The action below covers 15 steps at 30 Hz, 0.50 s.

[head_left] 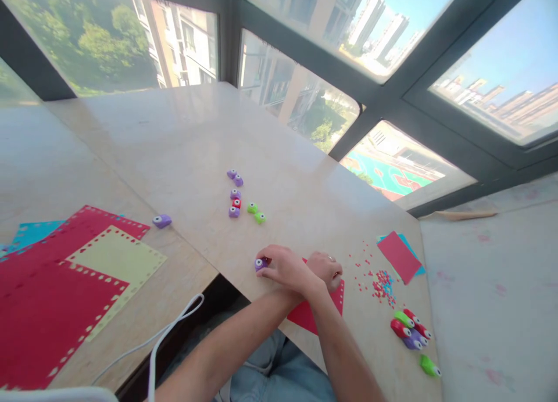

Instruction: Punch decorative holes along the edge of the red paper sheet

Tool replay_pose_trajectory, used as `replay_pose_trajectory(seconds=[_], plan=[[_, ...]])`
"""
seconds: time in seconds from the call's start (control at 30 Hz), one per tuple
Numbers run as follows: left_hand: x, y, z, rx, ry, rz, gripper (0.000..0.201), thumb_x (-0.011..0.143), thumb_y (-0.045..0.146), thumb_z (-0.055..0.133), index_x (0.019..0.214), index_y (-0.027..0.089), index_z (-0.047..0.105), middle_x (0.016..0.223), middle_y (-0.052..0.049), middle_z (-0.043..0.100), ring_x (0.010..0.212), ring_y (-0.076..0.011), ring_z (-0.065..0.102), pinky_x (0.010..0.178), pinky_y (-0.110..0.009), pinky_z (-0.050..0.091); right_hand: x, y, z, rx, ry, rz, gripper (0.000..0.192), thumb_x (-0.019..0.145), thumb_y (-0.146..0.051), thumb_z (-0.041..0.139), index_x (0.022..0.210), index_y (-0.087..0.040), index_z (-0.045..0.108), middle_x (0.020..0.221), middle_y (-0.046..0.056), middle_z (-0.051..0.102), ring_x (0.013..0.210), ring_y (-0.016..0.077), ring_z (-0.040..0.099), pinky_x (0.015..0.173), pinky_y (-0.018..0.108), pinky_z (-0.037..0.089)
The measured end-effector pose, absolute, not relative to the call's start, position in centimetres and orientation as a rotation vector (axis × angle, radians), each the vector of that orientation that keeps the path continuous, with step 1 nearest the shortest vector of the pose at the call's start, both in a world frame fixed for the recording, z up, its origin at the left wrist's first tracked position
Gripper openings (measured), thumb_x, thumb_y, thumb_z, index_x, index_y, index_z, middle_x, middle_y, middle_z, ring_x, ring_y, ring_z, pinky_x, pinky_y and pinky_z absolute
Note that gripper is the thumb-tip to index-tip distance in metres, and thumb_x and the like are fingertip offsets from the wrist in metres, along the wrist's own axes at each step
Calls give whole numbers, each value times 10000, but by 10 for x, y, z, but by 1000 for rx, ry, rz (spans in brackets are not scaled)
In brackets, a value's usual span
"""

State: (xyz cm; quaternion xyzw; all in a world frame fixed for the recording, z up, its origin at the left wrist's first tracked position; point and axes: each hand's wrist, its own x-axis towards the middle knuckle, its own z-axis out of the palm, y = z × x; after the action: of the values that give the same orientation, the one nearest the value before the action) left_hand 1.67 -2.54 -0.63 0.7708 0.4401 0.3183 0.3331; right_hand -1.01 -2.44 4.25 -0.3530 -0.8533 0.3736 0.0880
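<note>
My forearms cross in front of me. My right hand (285,267) reaches over to the left, its fingers closed around a small purple craft punch (260,264) on the table. My left hand (325,268) lies to the right of it, fingers curled, over a red paper sheet (305,319) with small holes along its edge. Whether that hand holds anything is hidden. Beyond my hands stand several more purple punches (234,212), a red punch (236,203) and two green punches (256,212).
Punched red sheets (52,326), a yellow sheet (117,251) and blue paper lie left, near a purple punch (162,221). Right are paper bits (383,287), a stack of coloured paper (400,257) and several punches (410,329). A white cable (174,320) crosses the near edge.
</note>
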Motion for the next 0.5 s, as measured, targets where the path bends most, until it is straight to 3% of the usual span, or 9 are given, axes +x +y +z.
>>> replay_pose_trajectory(seconds=[0.23, 0.4, 0.5], plan=[[17, -23, -8, 2050, 1043, 782, 135, 820, 177, 577, 763, 182, 699, 805, -44, 686, 826, -185, 606, 838, -367, 462, -34, -6, 29, -984, -2566, 1290, 246, 726, -134, 812, 914, -185, 661, 884, -5, 588, 753, 126, 563, 729, 241, 445], [21, -18, -19, 2125, 1014, 708, 153, 818, 258, 582, 806, 196, 720, 836, -94, 693, 835, -216, 629, 783, -392, 453, -49, 0, 25, -1455, -2201, 745, 180, 808, -211, 719, 912, -179, 577, 832, 1, 584, 755, 161, 547, 690, 272, 398], [22, -16, -19, 2160, 993, 668, 196, 833, 282, 559, 853, 187, 729, 859, -120, 694, 845, -234, 632, 780, -422, 461, -46, -4, 23, -1520, -2046, 811, 148, 856, -290, 660, 905, -186, 567, 729, -27, 566, 668, 146, 537, 641, 264, 381]])
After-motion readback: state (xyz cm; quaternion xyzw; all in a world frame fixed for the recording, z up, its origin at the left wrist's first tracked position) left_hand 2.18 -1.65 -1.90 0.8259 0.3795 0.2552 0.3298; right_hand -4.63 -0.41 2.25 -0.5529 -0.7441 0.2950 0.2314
